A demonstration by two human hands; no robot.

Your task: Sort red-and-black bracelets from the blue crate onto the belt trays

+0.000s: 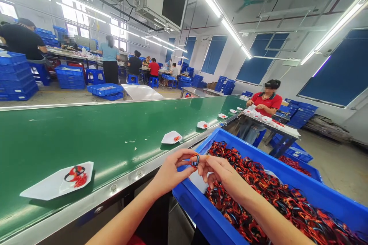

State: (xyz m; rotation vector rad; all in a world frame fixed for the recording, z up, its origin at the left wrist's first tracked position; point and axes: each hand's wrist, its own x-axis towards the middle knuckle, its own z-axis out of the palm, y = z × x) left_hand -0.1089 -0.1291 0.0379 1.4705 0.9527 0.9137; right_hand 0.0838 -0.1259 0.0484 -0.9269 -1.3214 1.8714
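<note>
Between my left hand [169, 172] and my right hand [222, 172], the fingertips of both pinch a small red-and-blue woven loop [194, 160]. Both hands are held over the near corner of a blue plastic crate [195, 203]. A dense heap of red, black and blue woven loops [258, 191] fills the crate just below my right hand. To my left, a white paper tray [57, 182] lies on the green conveyor belt [100, 141], carrying a few red and black loops.
Further white trays [171, 137] line the belt, which has a metal edge [115, 187] beside my left forearm. A co-worker in a red shirt [266, 103] sits at a table beyond the belt's far end. Stacked blue crates and other seated workers fill the room.
</note>
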